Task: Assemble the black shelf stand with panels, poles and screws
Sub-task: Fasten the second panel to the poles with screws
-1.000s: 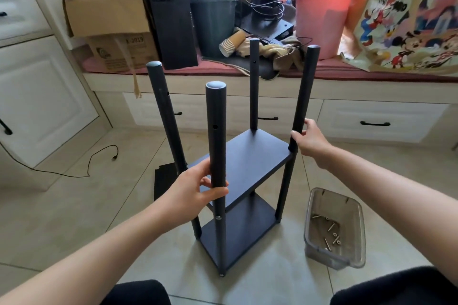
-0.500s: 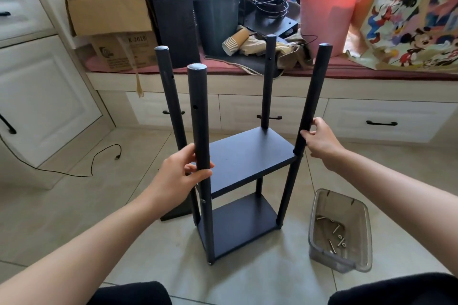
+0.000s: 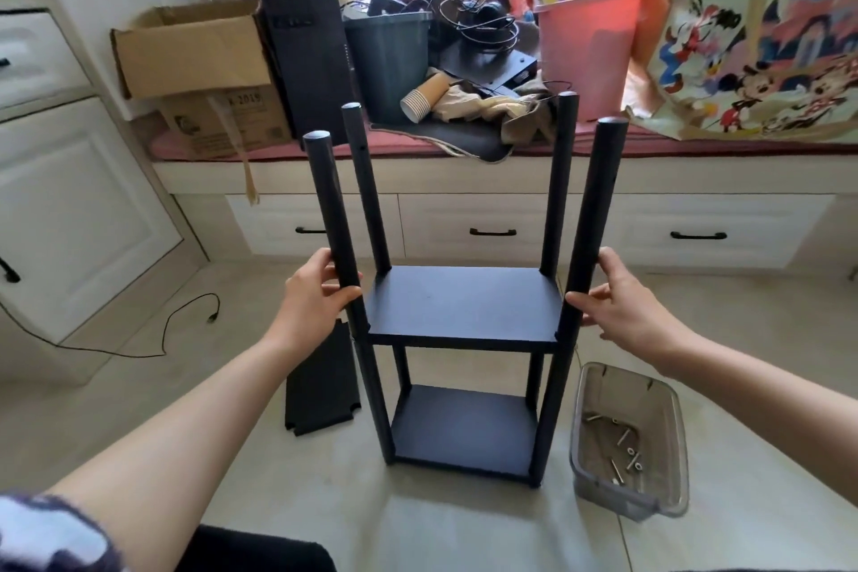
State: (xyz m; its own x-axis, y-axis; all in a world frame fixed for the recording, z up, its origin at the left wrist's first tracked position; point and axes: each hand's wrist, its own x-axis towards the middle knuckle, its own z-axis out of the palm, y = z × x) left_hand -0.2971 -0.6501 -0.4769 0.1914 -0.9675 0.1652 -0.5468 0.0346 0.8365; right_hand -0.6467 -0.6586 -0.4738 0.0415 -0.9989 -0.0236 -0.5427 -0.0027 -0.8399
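I keep my left hand point(image 3: 320, 293) curled around the near-left round black pole point(image 3: 335, 228) and my right hand point(image 3: 620, 297) around the near-right one point(image 3: 589, 223), steadying the half-built black 2-panel shelf stand point(image 3: 464, 307) upright on the floor at 12 o'clock, the spare black panel point(image 3: 320, 381) at 9 o'clock.

So the window bench behind is packed: an open cardboard box point(image 3: 185, 46) on the left, a black PC tower point(image 3: 306, 46) standing just beside it, then a dark bin point(image 3: 387, 60), a stack of paper cups point(image 3: 425, 98) lying on its side, tangled headphones and cables point(image 3: 464, 9), a pink bucket point(image 3: 587, 56) and a cartoon-print bag point(image 3: 752, 60). I can see a black cable point(image 3: 153, 339) trailing over the floor tiles at left, and white drawers point(image 3: 492, 225) with black handles under the bench.
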